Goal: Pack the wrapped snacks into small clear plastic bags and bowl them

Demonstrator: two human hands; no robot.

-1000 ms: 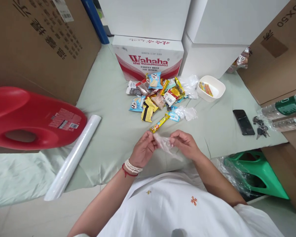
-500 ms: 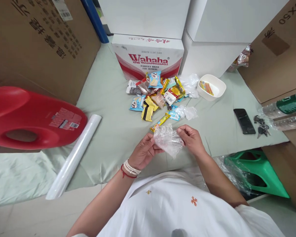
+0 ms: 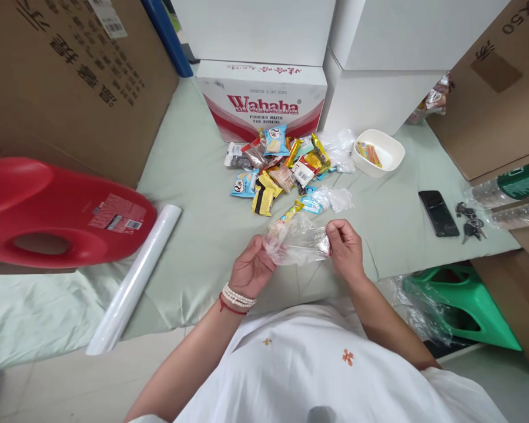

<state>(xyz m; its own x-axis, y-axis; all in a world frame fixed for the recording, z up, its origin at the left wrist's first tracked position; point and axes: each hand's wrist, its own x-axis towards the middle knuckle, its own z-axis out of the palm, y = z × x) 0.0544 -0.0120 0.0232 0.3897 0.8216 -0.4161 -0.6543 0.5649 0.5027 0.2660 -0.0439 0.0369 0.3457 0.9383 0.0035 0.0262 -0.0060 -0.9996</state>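
A crumpled clear plastic bag (image 3: 297, 241) is stretched between my two hands above the table's near edge. Its left side is pinched by my left hand (image 3: 253, 267), which wears white beads and a red cord at the wrist. My right hand (image 3: 346, 248) grips the right end, fingers curled in. Just beyond the bag lies a yellow snack stick (image 3: 292, 210), partly covered by the plastic. Farther back is a heap of wrapped snacks (image 3: 282, 176), with another piece of clear plastic (image 3: 339, 200) at its right.
A white bowl (image 3: 390, 154) holds a few yellow-orange packets. A phone (image 3: 438, 212), keys (image 3: 471, 226) and plastic bottles (image 3: 518, 187) lie at the right. To the left are a red jug (image 3: 77, 211) and a plastic roll (image 3: 134, 279). The Wahaha box (image 3: 264, 108) stands behind.
My hands have moved slightly apart, and the bunched bag is now pulled wider and flatter between them. It now covers more of the yellow snack stick.
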